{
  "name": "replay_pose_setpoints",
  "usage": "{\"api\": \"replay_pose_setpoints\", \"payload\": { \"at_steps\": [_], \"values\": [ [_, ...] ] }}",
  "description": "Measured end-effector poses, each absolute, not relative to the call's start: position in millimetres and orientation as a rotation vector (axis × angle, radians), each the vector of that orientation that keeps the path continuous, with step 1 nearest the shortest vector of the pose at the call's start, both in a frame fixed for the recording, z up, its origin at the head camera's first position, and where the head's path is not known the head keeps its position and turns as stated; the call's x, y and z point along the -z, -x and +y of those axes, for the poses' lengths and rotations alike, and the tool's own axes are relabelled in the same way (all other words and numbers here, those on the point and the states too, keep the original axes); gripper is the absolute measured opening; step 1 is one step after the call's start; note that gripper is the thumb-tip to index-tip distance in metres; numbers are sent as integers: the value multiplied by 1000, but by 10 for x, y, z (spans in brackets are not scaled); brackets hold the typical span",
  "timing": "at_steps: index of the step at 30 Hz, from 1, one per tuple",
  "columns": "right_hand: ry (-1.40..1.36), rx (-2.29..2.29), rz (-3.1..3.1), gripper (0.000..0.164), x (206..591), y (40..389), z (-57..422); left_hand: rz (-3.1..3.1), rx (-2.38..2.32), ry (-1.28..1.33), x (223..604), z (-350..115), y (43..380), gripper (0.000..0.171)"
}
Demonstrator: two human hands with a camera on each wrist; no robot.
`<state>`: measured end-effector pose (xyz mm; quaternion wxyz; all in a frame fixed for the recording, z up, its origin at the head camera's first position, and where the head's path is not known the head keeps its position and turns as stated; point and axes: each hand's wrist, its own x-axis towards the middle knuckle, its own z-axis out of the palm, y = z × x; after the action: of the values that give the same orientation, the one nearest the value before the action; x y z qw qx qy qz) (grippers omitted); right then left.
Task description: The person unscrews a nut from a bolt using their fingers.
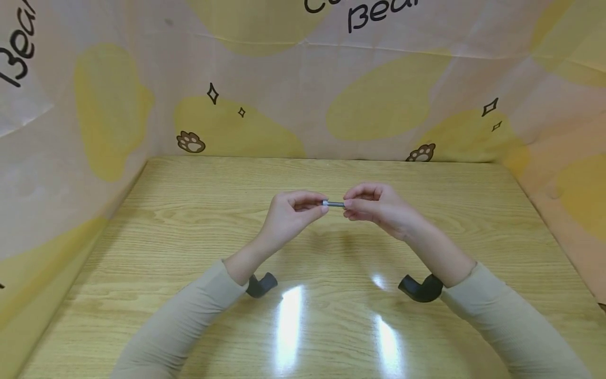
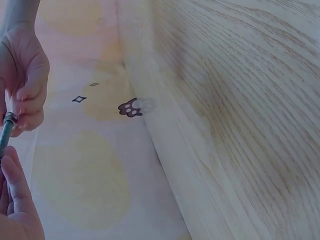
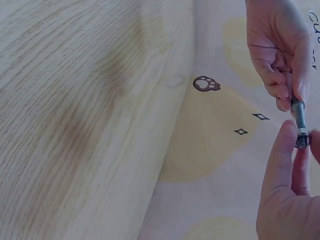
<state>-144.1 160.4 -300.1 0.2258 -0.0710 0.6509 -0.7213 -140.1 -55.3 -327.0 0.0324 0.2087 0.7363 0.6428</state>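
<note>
Grey metal, a small threaded bolt (image 1: pixel 334 203) is held level in the air between the two hands, above the middle of the worktop (image 1: pixel 189 237). Its left end is pinched between the thumb and fingertips of the left hand (image 1: pixel 292 213), whose fingers are curled narrowly about it. The other end is gripped by the curled fingers of the right hand (image 1: pixel 374 206), so that only a short stretch of the shaft shows between the two. In the wrist views a nut (image 3: pixel 301 138) is seen on the shaft, right against the fingertips of the left hand.

Nothing lies on the pale wood-grain worktop under the hands; only glare patches are seen nearer the body. Two black wrist mounts (image 1: pixel 420 288) are seen below the forearms, close to the beige sleeves (image 1: pixel 502 316). Beyond and to either side of the hands, a pink and yellow paper backdrop (image 1: pixel 388 100) printed with paw marks and small stars is stood around the worktop.
</note>
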Motion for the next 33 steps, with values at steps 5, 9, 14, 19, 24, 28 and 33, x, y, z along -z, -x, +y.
{"api": "replay_pose_setpoints", "payload": {
  "at_steps": [5,9,14,19,24,28,33],
  "values": [
    [196,1988,1819,17,2998,1438,1611,2264,-1979,-660,3274,-558,1400,17],
    [145,2013,1764,8,2988,1439,1606,2268,-1981,-684,3274,-556,1401,18],
    [179,2016,1769,17,2996,1436,1601,2262,-1986,-680,3274,-554,1397,17],
    [218,1990,1832,22,3002,1436,1612,2250,-1993,-682,3276,-559,1394,17],
    [128,1992,1779,7,2981,1440,1601,2269,-1989,-685,3283,-559,1398,17],
    [104,2001,1724,13,2979,1436,1594,2274,-1991,-689,3282,-556,1402,17],
    [200,1990,1777,23,2997,1438,1618,2272,-1990,-706,3272,-565,1400,17]
  ]
}}
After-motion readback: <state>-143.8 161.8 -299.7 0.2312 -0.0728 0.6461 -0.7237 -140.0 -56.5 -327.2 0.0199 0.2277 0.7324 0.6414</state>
